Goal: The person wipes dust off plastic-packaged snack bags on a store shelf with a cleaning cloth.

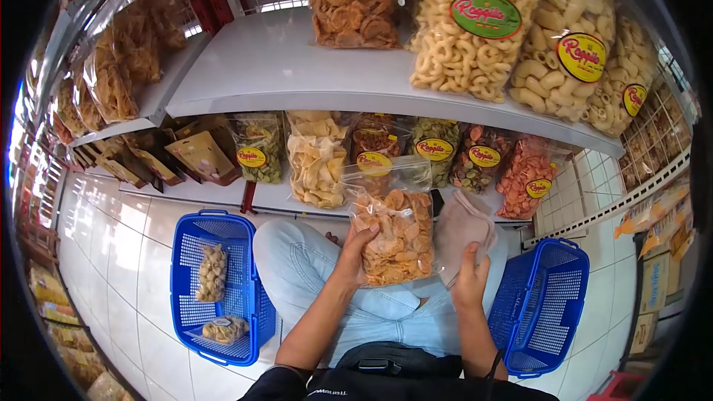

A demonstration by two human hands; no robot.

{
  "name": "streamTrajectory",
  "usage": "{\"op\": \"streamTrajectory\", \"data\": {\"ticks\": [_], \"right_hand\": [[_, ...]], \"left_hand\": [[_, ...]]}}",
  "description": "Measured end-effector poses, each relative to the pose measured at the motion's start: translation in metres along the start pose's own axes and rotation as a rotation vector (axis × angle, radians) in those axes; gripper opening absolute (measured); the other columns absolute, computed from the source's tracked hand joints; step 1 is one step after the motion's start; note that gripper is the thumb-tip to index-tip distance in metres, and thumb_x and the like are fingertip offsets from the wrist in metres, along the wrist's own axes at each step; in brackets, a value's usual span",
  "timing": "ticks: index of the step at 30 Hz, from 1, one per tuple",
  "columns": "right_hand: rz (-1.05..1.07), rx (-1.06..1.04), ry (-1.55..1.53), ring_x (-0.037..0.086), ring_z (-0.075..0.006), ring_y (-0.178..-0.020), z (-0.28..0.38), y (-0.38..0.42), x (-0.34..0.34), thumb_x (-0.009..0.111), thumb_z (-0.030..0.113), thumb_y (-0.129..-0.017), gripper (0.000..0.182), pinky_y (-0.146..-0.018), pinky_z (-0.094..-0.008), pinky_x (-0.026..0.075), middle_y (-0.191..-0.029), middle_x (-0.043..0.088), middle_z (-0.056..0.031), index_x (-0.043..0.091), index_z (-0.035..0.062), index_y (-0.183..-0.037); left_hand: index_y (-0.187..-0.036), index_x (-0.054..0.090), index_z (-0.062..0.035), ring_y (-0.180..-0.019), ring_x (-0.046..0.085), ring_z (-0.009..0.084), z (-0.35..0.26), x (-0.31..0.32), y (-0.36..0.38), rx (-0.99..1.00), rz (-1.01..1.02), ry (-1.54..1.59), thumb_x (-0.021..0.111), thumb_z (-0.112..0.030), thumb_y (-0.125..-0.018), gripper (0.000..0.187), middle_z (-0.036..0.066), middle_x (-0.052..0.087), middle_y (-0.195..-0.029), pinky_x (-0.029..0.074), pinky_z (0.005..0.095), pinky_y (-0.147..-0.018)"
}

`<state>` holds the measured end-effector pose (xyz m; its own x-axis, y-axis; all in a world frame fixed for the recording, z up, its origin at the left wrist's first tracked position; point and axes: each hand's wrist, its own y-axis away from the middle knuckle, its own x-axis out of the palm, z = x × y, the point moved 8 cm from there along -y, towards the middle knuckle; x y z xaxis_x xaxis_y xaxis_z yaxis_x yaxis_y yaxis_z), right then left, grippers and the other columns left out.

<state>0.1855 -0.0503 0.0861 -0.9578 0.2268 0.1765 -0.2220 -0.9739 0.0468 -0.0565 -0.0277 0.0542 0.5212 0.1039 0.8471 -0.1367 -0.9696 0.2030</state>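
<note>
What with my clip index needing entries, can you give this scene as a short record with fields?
Left hand: holding clear snack bag
Right hand: holding greyish-pink cloth
Left basket: blue, two snack packs inside
Right basket: blue, beside right leg
Upper shelf: larger snack bags
Lower shelf: bagged snacks, several with yellow labels

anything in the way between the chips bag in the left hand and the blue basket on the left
Yes: the bent left knee, in light jeans, stands between the chips bag and the left blue basket. The left hand already grips the bag, with nothing visible between its fingers and the plastic.
</note>
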Motion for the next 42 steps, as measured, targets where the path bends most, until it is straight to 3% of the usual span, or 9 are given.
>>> {"op": "streamTrajectory", "data": {"ticks": [5, 9, 11, 18, 22, 23, 29, 35, 42], "right_hand": [[0.324, -0.576, 0.593, 0.066, -0.0267, -0.118, 0.07, 0.026, 0.067, 0.075, 0.023, -0.092, 0.04, -0.109, -0.0438, 0.045, -0.122, 0.072, -0.0138, 0.071, -0.0001, -0.125], [0.675, -0.854, 1.077, 0.05, -0.0377, -0.148, 0.071, 0.049, 0.129, 0.076, 0.012, -0.073, 0.058, -0.125, -0.0609, 0.025, -0.143, 0.065, -0.0241, 0.074, 0.0069, -0.13], [0.656, -0.836, 1.071, 0.045, -0.0359, -0.152, 0.066, 0.046, 0.134, 0.074, 0.009, -0.075, 0.054, -0.124, -0.064, 0.024, -0.143, 0.064, -0.0249, 0.075, 0.0073, -0.129], [0.521, -0.767, 1.096, 0.043, -0.0429, -0.151, 0.08, 0.016, 0.151, 0.074, 0.011, -0.079, 0.068, -0.125, -0.0642, 0.024, -0.146, 0.06, -0.0259, 0.064, 0.0104, -0.147], [0.445, -0.703, 1.063, 0.044, -0.0491, -0.146, 0.091, -0.017, 0.154, 0.064, 0.016, -0.097, 0.059, -0.125, -0.0613, 0.023, -0.149, 0.058, -0.0252, 0.055, 0.0103, -0.155], [0.445, -0.696, 1.039, 0.044, -0.049, -0.145, 0.092, -0.022, 0.157, 0.058, 0.02, -0.104, 0.052, -0.126, -0.0594, 0.023, -0.151, 0.058, -0.0226, 0.055, 0.0102, -0.155], [0.622, -0.704, 1.128, 0.041, -0.0402, -0.151, 0.086, -0.013, 0.187, 0.056, 0.027, -0.104, 0.052, -0.127, -0.0612, 0.019, -0.149, 0.06, -0.0209, 0.056, 0.0117, -0.154], [0.769, -0.805, 1.25, 0.039, -0.0309, -0.155, 0.077, 0.009, 0.202, 0.062, 0.03, -0.1, 0.049, -0.127, -0.0641, 0.015, -0.149, 0.06, -0.0175, 0.065, 0.0118, -0.146], [0.932, -0.783, 1.257, 0.038, -0.025, -0.157, 0.076, 0.044, 0.188, 0.07, 0.031, -0.088, 0.046, -0.128, -0.0652, 0.013, -0.158, 0.057, -0.0043, 0.075, 0.0135, -0.13]], "left_hand": [[-0.153, 0.044, -0.0053, -0.119, 0.07, 0.0303, 0.004, -0.005, 0.006, -0.022, -0.044, -0.02, 0.061, -0.025, -0.106, 0.054, 0.017, 0.064, -0.138, 0.061, 0.0438, -0.1], [-0.157, 0.041, -0.0061, -0.128, 0.065, 0.0297, 0.008, 0.001, 0.004, -0.073, 0.056, 0.098, 0.05, -0.05, -0.11, 0.065, 0.017, 0.06, -0.146, 0.056, 0.0448, -0.108], [-0.161, 0.037, -0.0072, -0.138, 0.058, 0.029, 0.009, -0.004, 0.003, -0.072, 0.076, 0.027, 0.039, -0.065, -0.109, 0.078, 0.017, 0.055, -0.152, 0.051, 0.0472, -0.114], [-0.167, 0.025, -0.0083, -0.148, 0.048, 0.0263, 0.01, 0.002, 0.008, -0.05, 0.108, -0.016, 0.037, -0.053, -0.114, 0.07, 0.012, 0.042, -0.164, 0.041, 0.0415, -0.122], [-0.169, 0.019, -0.0103, -0.149, 0.046, 0.0248, 0.007, 0.01, 0.011, -0.035, 0.198, -0.038, 0.038, -0.048, -0.115, 0.069, 0.011, 0.038, -0.167, 0.042, 0.0404, -0.122], [-0.169, 0.019, -0.0103, -0.149, 0.046, 0.0245, 0.011, 0.008, 0.011, -0.05, 0.22, -0.003, 0.038, -0.048, -0.115, 0.069, 0.011, 0.038, -0.167, 0.042, 0.0401, -0.122], [-0.169, 0.022, -0.0109, -0.147, 0.049, 0.0253, 0.012, -0.008, 0.006, -0.089, 0.12, 0.049, 0.036, -0.053, -0.115, 0.07, 0.012, 0.041, -0.165, 0.044, 0.0407, -0.121], [-0.165, 0.032, -0.01, -0.14, 0.056, 0.0281, 0.011, -0.009, 0.007, -0.158, 0.124, 0.219, 0.032, -0.058, -0.114, 0.07, 0.013, 0.051, -0.158, 0.048, 0.0426, -0.117], [-0.16, 0.041, -0.005, -0.136, 0.06, 0.031, -0.01, -0.011, 0.018, -0.138, -0.191, 0.098, 0.038, -0.07, -0.108, 0.083, 0.018, 0.056, -0.153, 0.05, 0.0451, -0.114]]}}
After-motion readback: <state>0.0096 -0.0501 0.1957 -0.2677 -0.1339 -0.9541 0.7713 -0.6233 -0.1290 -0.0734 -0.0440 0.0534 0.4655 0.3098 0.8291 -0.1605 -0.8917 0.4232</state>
